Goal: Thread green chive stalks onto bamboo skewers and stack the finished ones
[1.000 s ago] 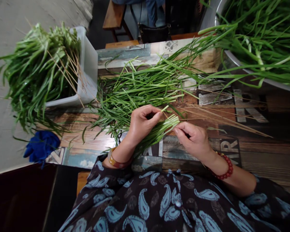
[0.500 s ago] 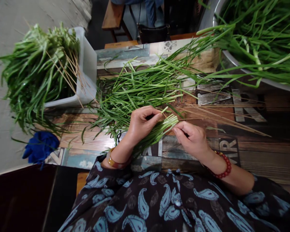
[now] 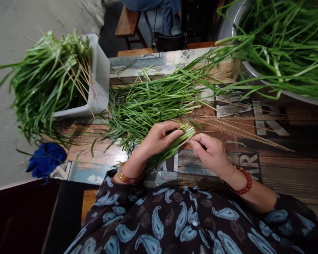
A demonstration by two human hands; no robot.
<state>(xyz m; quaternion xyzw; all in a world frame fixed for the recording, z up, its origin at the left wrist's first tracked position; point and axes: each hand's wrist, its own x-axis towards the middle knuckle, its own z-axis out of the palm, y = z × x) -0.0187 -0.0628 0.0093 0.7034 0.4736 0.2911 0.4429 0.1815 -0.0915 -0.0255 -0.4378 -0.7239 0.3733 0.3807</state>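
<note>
Vs the prev frame, the single stem that stuck up apart at the L hand [image 3: 161, 137] doesn't show separately now; pale stem ends of the chive bunch [image 3: 186, 132] sit together in a row. L thumb & fingers have moved in closer over it. R hand [image 3: 212, 151] is abt the same.

Bunch is above the table [image 3: 206, 164], nearer the near edge than the far one, approx midway L–R. Long axis runs diagonally: stem ends point R & toward the far edge, leaves trail L & toward the near edge.

L hand is closed on the bunch just behind the stem ends. R thumb & forefinger are pinched tog. at those ends; what's btwn them is too small to tell.

Loose chives [image 3: 159, 97] lie beyond the hands, toward the far edge. Thin skewers [image 3: 254, 134] lie R of them, mostly lengthwise. White plastic bin [image 3: 100, 77], heaped w/ chives & some skewers, is at the L end; blue cloth [image 3: 46, 160] is at the near L corner. Metal basin [image 3: 251, 70] full of chives is at the far R.
</note>
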